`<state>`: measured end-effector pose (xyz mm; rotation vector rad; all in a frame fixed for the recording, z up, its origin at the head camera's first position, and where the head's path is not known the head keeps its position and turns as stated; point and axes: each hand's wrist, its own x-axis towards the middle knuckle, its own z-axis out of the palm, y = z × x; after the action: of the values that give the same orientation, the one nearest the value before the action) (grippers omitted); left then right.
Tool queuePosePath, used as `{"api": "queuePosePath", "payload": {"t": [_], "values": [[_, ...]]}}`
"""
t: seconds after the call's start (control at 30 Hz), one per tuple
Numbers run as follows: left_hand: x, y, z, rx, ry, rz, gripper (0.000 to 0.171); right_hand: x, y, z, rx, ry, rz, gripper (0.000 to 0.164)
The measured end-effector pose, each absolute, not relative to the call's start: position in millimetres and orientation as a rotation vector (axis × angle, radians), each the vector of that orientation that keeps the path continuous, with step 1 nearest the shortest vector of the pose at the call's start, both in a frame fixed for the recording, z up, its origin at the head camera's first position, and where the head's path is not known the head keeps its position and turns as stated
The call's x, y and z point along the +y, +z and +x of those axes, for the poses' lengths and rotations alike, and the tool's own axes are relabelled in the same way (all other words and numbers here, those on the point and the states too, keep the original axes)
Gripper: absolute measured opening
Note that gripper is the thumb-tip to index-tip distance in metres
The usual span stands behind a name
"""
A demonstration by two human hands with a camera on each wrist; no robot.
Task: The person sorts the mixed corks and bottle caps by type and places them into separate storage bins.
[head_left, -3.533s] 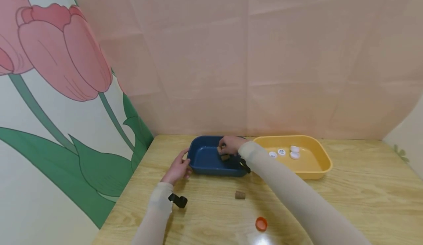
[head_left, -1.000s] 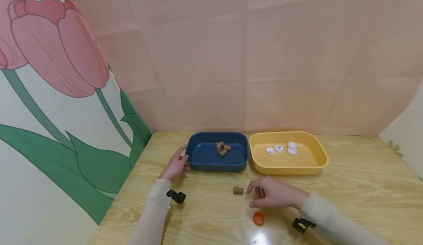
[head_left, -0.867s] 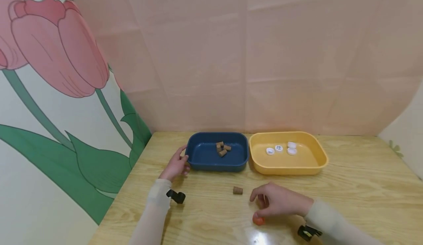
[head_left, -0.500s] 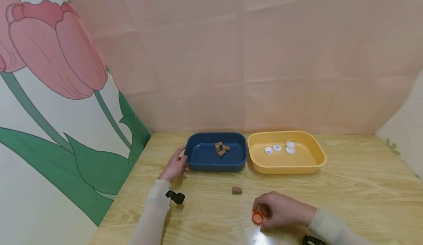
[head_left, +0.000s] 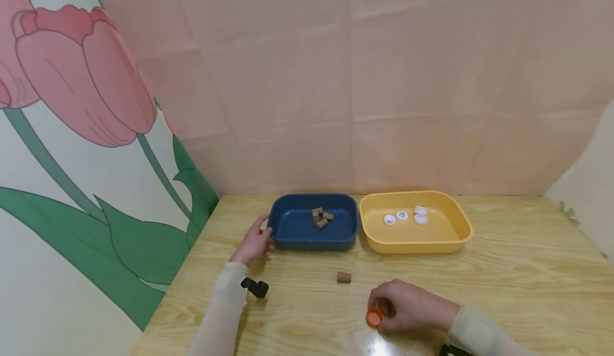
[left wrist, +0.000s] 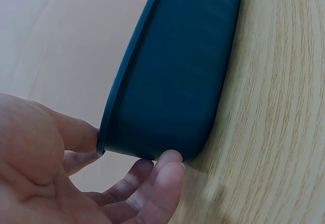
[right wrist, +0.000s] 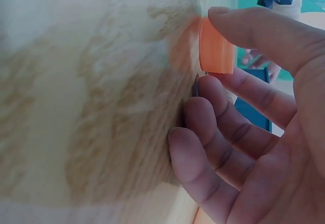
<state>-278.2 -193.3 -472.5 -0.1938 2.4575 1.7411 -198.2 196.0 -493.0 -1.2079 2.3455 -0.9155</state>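
Observation:
In the head view, my right hand [head_left: 408, 305] pinches an orange bottle cap [head_left: 374, 317] between thumb and fingers, low over the front of the table. The right wrist view shows the thumb on one side of the cap [right wrist: 216, 51] and the index finger on the other; the remaining fingers curl close to the tabletop. Further left, my left hand [head_left: 253, 241] holds the left end of a blue tray [head_left: 314, 244]. Its thumb side meets the tray's rim [left wrist: 114, 94], while other fingertips lie against the outer wall. Several corks [head_left: 322, 223] lie inside this tray.
A yellow tray [head_left: 417, 247] stands right beside the blue one, with several white bottle caps [head_left: 420, 219] in it. One loose cork [head_left: 344, 277] lies on the wooden table [head_left: 297, 313] in front of the trays. A pink cloth [head_left: 307, 105] hangs behind the table.
My right hand has left the blue tray, where a cork was set down, and come forward to the orange cap, which it now pinches. The left hand has stayed at the tray.

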Motion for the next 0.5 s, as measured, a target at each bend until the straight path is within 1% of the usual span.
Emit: {"api": "queuePosePath", "payload": {"t": [0.27, 0.5], "values": [[-193, -473, -278, 2.468, 1.735, -0.193, 0.051, 199, -493, -203, 2.391, -0.868, -1.165, 0.02], [-194, -474, -279, 2.465, 1.742, -0.193, 0.051, 204, -475, -212, 2.478, -0.861, -1.157, 0.02]]}}
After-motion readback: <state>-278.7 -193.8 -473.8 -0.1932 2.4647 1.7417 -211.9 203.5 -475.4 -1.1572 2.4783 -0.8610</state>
